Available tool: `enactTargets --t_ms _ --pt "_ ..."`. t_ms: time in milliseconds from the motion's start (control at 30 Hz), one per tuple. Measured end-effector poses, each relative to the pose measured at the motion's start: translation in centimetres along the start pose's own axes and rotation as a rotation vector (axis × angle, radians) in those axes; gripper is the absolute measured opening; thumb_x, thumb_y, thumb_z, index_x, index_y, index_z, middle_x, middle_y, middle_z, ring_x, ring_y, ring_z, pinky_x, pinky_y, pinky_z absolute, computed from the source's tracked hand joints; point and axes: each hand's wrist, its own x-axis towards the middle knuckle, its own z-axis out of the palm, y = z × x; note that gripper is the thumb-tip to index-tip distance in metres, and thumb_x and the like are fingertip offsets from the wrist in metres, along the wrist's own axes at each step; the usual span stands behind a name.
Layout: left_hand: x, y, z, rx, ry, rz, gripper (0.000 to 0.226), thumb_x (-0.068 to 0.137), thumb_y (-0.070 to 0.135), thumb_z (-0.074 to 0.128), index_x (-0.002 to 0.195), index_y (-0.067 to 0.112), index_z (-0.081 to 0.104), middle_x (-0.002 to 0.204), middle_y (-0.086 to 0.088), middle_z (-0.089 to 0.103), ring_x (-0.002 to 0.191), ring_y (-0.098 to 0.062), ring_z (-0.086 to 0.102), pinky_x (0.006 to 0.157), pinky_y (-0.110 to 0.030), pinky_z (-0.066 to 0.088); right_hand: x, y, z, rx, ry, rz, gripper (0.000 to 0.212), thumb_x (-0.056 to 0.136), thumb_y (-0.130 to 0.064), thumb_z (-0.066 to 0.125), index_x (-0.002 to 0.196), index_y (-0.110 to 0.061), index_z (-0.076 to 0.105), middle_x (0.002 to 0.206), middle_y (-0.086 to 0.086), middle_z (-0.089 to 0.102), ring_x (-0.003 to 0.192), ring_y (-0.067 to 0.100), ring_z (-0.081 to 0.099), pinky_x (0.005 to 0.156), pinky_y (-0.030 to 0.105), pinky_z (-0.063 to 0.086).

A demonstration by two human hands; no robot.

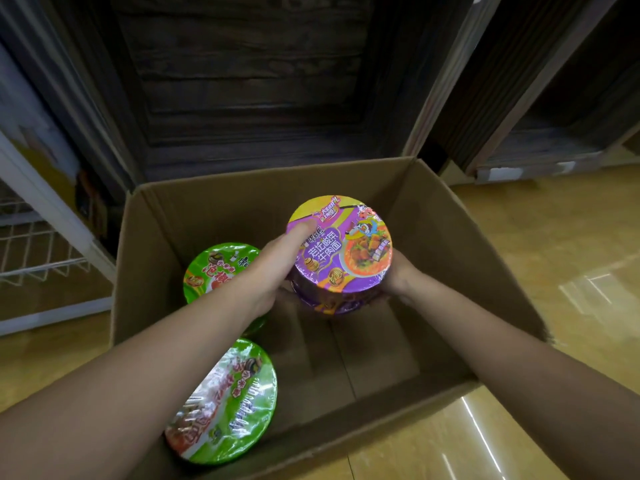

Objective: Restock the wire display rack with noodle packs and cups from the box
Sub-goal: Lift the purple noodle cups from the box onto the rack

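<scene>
Head | purple cup [341, 249] upright, lid up, over box [433, 220] | left hand [277, 268] and right hand [398, 277] clasp its sides | rack [45, 266] lies left, nearer left hand | next move likely leftward

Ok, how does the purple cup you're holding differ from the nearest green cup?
The purple cup has a purple lid; the near green cup a green one. The purple cup is gripped by the left hand and right hand above the box floor; the near green cup sits in the near left corner. Both are round and film-wrapped.
</scene>
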Motion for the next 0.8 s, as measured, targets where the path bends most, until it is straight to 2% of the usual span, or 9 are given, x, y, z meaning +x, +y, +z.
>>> enactTargets --t_ms 133,233,333,467,500,567,633,733,800 --pt "0.1 1.3 0.6 0.020 0.007 0.008 0.039 0.090 0.057 0.053 0.105 0.023 0.063 0.088 0.003 0.073 0.081 -0.015 0.067 0.070 -0.033 0.050 -0.3 0.1 -0.4 0.085 0.006 -0.042 0.019 0.098 -0.026 0.057 0.106 -0.010 0.063 0.103 0.018 0.068 0.090 0.040 0.069 0.052 0.036 0.056" --pt "0.4 2.0 0.6 -0.009 0.022 0.026 0.040 0.087 0.058 0.055 0.102 0.022 0.065 0.083 0.002 0.075 0.079 -0.016 0.069 0.065 -0.032 0.051 -0.4 -0.7 -0.5 0.144 0.071 -0.103 0.019 0.096 -0.029 0.056 0.105 -0.015 0.066 0.097 0.011 0.071 0.079 0.033 0.069 0.053 0.033 0.053" --pt "0.8 2.7 0.3 -0.039 0.048 0.043 0.043 0.086 0.061 0.055 0.104 0.023 0.065 0.089 0.000 0.076 0.086 -0.019 0.070 0.074 -0.038 0.054 0.0 -1.7 -0.7 0.200 0.122 -0.145 0.027 0.090 -0.038 0.055 0.105 -0.019 0.067 0.093 0.006 0.073 0.076 0.026 0.069 0.053 0.032 0.053" --pt "-0.3 5.0 -0.3 -0.051 0.057 0.074 0.037 0.086 0.059 0.055 0.096 0.025 0.068 0.077 0.007 0.076 0.063 -0.007 0.071 0.067 -0.031 0.053 -0.7 -3.5 -0.9 0.296 0.185 -0.175 0.014 0.099 -0.022 0.053 0.099 -0.024 0.067 0.102 0.009 0.073 0.090 0.028 0.070 0.077 0.048 0.057" --pt "-1.1 5.9 -0.4 -0.052 0.070 0.079 0.038 0.087 0.059 0.054 0.095 0.025 0.068 0.075 0.008 0.076 0.060 -0.005 0.070 0.066 -0.030 0.052 -1.5 -4.5 -1.1 0.331 0.182 -0.179 0.013 0.099 -0.023 0.054 0.097 -0.028 0.066 0.101 0.004 0.073 0.088 0.021 0.070 0.079 0.045 0.058" --pt "-3.4 8.2 -0.6 -0.059 0.099 0.092 0.039 0.088 0.061 0.049 0.093 0.027 0.067 0.071 0.011 0.075 0.057 -0.002 0.069 0.065 -0.030 0.049 -3.3 -6.9 -1.6 0.406 0.147 -0.187 0.012 0.099 -0.022 0.056 0.099 -0.030 0.065 0.100 -0.005 0.071 0.079 0.002 0.069 0.068 0.027 0.060" --pt "-6.2 11.0 -0.8 -0.075 0.128 0.093 0.039 0.090 0.062 0.046 0.090 0.028 0.066 0.068 0.012 0.074 0.055 0.000 0.067 0.065 -0.029 0.047 -5.8 -9.8 -2.3 0.471 0.117 -0.175 0.012 0.097 -0.023 0.059 0.106 -0.025 0.067 0.102 -0.008 0.071 0.078 -0.004 0.068 0.061 0.015 0.054" --pt "-11.6 15.9 -1.4 -0.113 0.169 0.084 0.037 0.091 0.058 0.047 0.082 0.027 0.066 0.064 0.011 0.072 0.053 0.000 0.066 0.067 -0.030 0.046 -10.5 -14.7 -3.8 0.487 0.083 -0.135 0.028 0.088 -0.026 0.068 0.115 -0.019 0.069 0.104 -0.004 0.074 0.081 0.005 0.071 0.058 0.018 0.054" --pt "-15.8 19.4 -1.6 -0.132 0.180 0.068 0.036 0.092 0.054 0.047 0.079 0.027 0.066 0.064 0.010 0.072 0.053 -0.002 0.067 0.068 -0.030 0.046 -14.2 -18.2 -5.4 0.512 0.062 -0.116 0.025 0.092 -0.020 0.064 0.116 -0.016 0.068 0.104 0.000 0.074 0.078 0.005 0.072 0.057 0.021 0.054"
